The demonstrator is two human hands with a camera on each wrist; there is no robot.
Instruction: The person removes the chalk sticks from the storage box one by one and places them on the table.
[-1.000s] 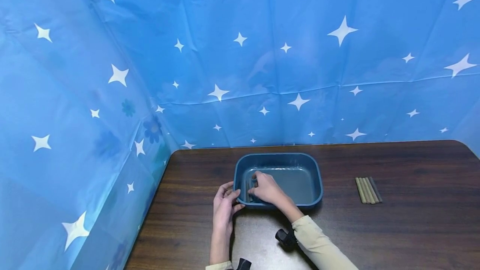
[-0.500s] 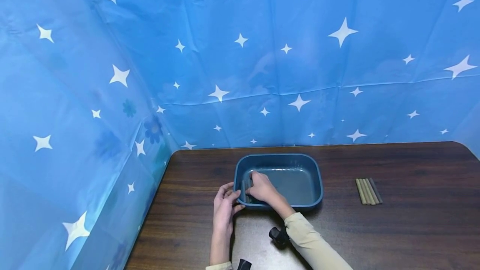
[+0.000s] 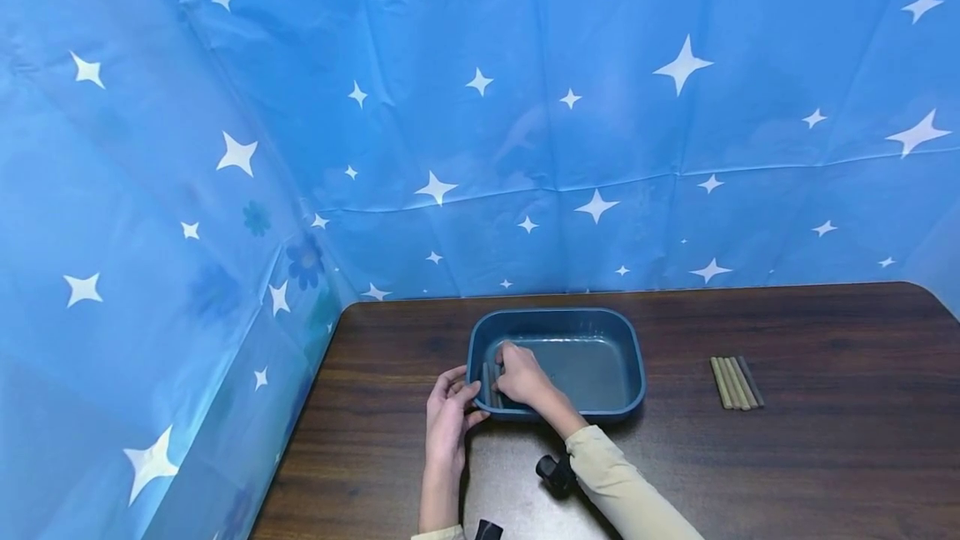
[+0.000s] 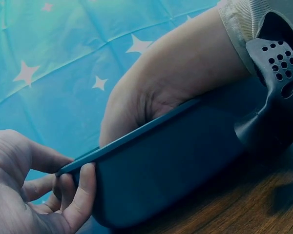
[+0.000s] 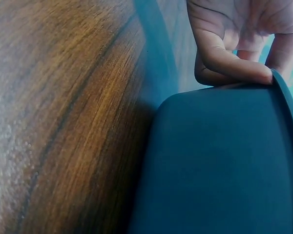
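Note:
A dark blue rectangular plastic basin [image 3: 633, 332] with rounded corners stands on the table. My left hand [image 3: 447, 419] holds its near left corner; in the left wrist view the thumb lies at the rim and the other fingers against the outer wall. Inside the basin, my right hand [image 3: 525, 375] is at the left side, its thumb and fingers curled over thin dark grey sticks [image 3: 486, 382] lying side by side along the left wall. The fingertips are at the inner stick, partly hidden by the hand. In the left wrist view the basin wall [image 4: 161, 165] hides the right fingertips.
On the table [image 3: 847, 457] to the right lies a row of several olive-yellow sticks [image 3: 731, 382] with a dark grey stick [image 3: 751, 381] at its right end. A blue star-patterned cloth [image 3: 600, 140] hangs behind and to the left.
My right hand has shifted slightly left inside the basin, and the grey sticks there sit closer to the left wall. The left hand stays on the corner.

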